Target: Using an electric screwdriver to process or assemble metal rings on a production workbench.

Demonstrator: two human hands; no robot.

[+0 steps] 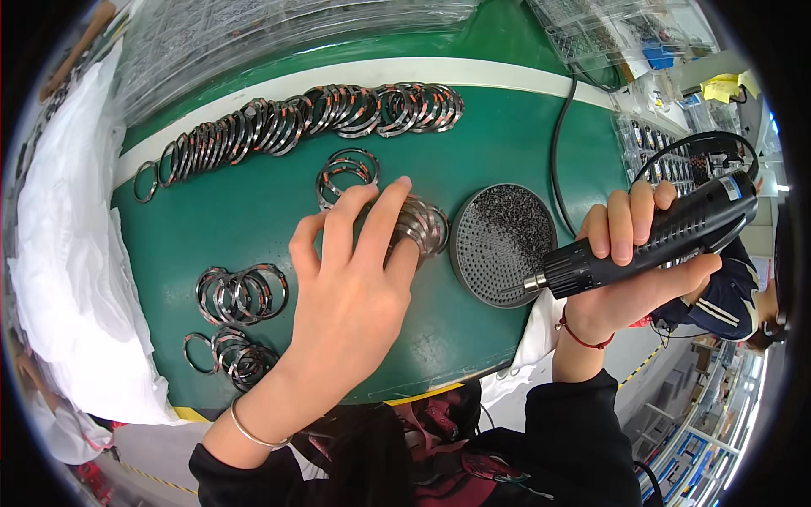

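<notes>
My left hand [351, 287] reaches over the table with its fingers apart, thumb and forefinger around a slightly blurred bunch of rings [429, 226]. The palm and fingers hide part of this bunch. My right hand [625, 245] is wrapped around a black electric screwdriver [667, 232], its thumb stretched along the body. The screwdriver's metal tip points left, over the near right edge of a round dark dish [473, 275] full of tiny screws. Beyond my left fingers lie a few dark rings with copper-coloured patches [348, 169].
A long row of similar rings [279, 127] lines the far side of the green table [456, 346]. Two smaller ring clusters [242, 296] lie at the left. White sheeting [76, 253] drapes the left edge. A black cable [556, 152] runs behind the dish. Another person [731, 291] is at the right.
</notes>
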